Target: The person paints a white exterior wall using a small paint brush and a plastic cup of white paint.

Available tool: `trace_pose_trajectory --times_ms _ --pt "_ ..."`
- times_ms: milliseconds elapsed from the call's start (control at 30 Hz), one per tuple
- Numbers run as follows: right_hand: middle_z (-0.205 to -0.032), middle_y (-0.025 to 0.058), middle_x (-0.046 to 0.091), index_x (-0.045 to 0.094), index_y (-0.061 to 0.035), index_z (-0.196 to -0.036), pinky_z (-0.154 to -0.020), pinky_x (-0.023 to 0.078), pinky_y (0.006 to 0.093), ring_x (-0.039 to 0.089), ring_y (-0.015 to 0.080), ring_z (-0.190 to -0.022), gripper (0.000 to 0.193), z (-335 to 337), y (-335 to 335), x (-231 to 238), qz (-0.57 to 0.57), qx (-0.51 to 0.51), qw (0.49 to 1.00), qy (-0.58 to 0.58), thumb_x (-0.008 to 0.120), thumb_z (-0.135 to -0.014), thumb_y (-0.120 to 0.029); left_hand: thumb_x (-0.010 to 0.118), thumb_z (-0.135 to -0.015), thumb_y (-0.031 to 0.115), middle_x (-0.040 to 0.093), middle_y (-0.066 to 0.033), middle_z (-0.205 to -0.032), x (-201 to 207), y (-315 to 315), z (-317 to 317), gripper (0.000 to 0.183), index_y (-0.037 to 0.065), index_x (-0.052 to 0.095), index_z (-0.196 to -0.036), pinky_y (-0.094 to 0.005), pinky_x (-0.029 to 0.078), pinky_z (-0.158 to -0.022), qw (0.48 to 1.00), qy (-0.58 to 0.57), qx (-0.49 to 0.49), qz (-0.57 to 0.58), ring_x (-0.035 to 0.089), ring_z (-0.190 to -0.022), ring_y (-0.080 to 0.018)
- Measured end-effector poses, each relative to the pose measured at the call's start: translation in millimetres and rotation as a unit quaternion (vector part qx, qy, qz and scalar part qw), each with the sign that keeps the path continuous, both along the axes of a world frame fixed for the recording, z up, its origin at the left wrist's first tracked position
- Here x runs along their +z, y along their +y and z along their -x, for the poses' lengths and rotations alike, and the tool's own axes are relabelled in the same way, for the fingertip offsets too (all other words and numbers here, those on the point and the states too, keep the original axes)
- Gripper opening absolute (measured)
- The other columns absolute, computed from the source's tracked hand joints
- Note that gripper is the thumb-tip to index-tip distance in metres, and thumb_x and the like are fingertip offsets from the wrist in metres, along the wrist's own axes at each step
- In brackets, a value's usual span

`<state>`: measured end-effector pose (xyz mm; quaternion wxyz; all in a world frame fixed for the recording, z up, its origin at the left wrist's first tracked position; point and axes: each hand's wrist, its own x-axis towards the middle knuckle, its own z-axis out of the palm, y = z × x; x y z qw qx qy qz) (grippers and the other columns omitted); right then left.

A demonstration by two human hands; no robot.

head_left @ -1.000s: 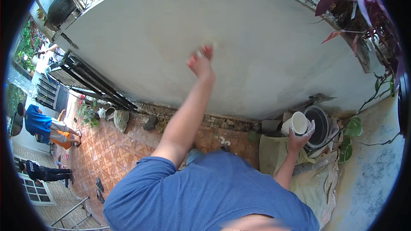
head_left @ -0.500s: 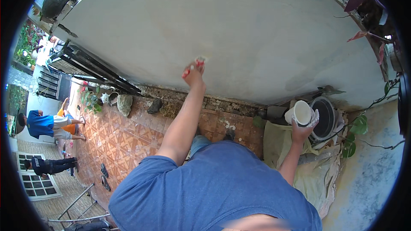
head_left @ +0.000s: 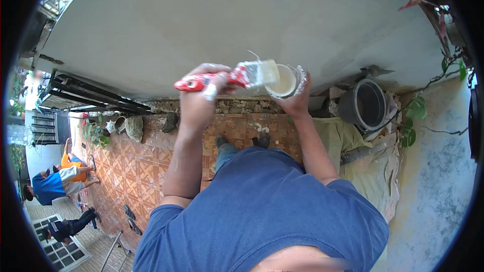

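My left hand (head_left: 204, 88) is closed round the red handle of a paintbrush (head_left: 259, 74), whose pale, paint-smeared bristles point right. The bristle tip is level with the rim of a small white paint cup (head_left: 282, 81); whether it touches the rim I cannot tell. Tilted toward the brush, the cup holds some whitish paint. My right hand (head_left: 298, 98) grips it from the right and below, with white paint on the fingers. Both hands are in front of a pale grey wall (head_left: 227, 20) with damp-looking patches low down.
A dark bucket (head_left: 370, 105) stands at the right beside draped cloth sheets (head_left: 363, 168) and a climbing plant (head_left: 416, 108). Black metal bars (head_left: 85, 90) lean on the wall at the left. Stones and pots line the tiled floor (head_left: 131, 166). Several people (head_left: 50, 186) are off to the left.
My left hand has pulled the brush off the wall and brought it to the cup. My right hand has carried the cup leftward, away from the bucket, to meet it.
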<state>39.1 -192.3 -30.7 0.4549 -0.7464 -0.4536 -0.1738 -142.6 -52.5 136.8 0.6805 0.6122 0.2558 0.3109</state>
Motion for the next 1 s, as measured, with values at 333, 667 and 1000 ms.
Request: trace_pose_trajectory --times_ms 333,667,1000 --pt "-0.118 0.0088 0.056 0.034 -0.0087 -0.129 -0.108 0.019 0.0555 0.057 0.0258 -0.106 0.091 51 57 30 0.015 0.176 0.98 -0.089 0.083 -0.06 -0.04 0.06 -0.081 0.006 0.066 -0.0087 -0.08 -34 16 16 0.012 -0.004 0.065 -0.084 -0.0248 0.05 -0.065 0.961 0.192 -0.026 -0.197 0.062 -0.07 -0.0119" --pt "-0.122 0.0115 0.051 0.032 -0.0076 -0.132 -0.108 0.02 0.0541 0.05 0.0292 -0.114 0.098 71 78 34 0.066 0.076 0.993 -0.068 0.083 -0.056 -0.043 0.052 -0.09 0.013 0.063 -0.0166 -0.098 -95 76 79 0.024 -0.001 0.054 -0.109 -0.033 0.055 -0.076 0.949 -0.108 0.005 0.297 0.065 -0.087 -0.0252" --pt "-0.124 0.0155 0.045 0.024 -0.0032 -0.138 -0.099 0.038 0.0396 0.047 0.0277 -0.114 0.106 94 20 17 -0.049 -0.129 0.976 0.171 0.086 -0.053 -0.014 0.052 -0.092 0.017 0.061 -0.0168 -0.108 -164 145 112 0.032 -0.003 0.049 -0.117 -0.0335 0.053 -0.084 0.927 -0.176 0.115 0.312 0.062 -0.099 -0.0275"
